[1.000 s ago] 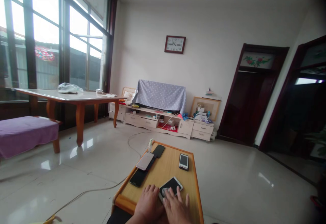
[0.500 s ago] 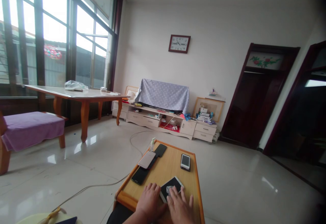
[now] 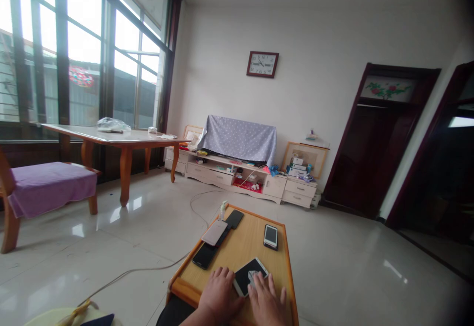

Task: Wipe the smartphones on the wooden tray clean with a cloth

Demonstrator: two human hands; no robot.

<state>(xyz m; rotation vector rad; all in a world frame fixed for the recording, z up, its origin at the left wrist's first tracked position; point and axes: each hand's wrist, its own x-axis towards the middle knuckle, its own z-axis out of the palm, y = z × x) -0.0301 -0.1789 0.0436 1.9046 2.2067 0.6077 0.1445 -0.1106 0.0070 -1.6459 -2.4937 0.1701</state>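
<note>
Closest to me, the person's dark trousered lap [image 3: 174, 312] sits against the near end of a low light-wood table with an orange edge [image 3: 180, 290]. The left hand [image 3: 221, 294] lies at the near left corner of a black-screened smartphone with a pale metallic frame [image 3: 250, 277], its fingers loosely curved and gripping nothing. The right hand [image 3: 265, 303] lies over the phone's lower right part, its fingers [image 3: 257, 282] spread and reaching onto the screen. Under them is a small pale scrap [image 3: 253, 276], too small and hidden to identify; I cannot tell whether those fingers pinch it.

The phone lies tilted across the near end of the tabletop. Farther along, toward the right edge, is a white-framed smartphone [image 3: 270, 236]. Along the left edge, a rose-gold phone [image 3: 215, 232] rests on a long black phone [image 3: 205, 256], with another black phone [image 3: 234, 219] just beyond. A small whitish upright object [image 3: 222, 210] stands at the far corner.

Left of the table, a thin white cable [image 3: 148, 268] snakes across the glossy tile floor. Beyond, at left, are a bench with a purple cover [image 3: 48, 187] and a long wooden table [image 3: 126, 136] before tall dark-framed windows [image 3: 85, 54]. Against the far wall stands a cream cabinet [image 3: 229, 173] beneath a grey polka-dot cloth [image 3: 237, 140], with a square dark-framed clock [image 3: 262, 64] above. At upper right is a dark wooden door [image 3: 377, 143].
</note>
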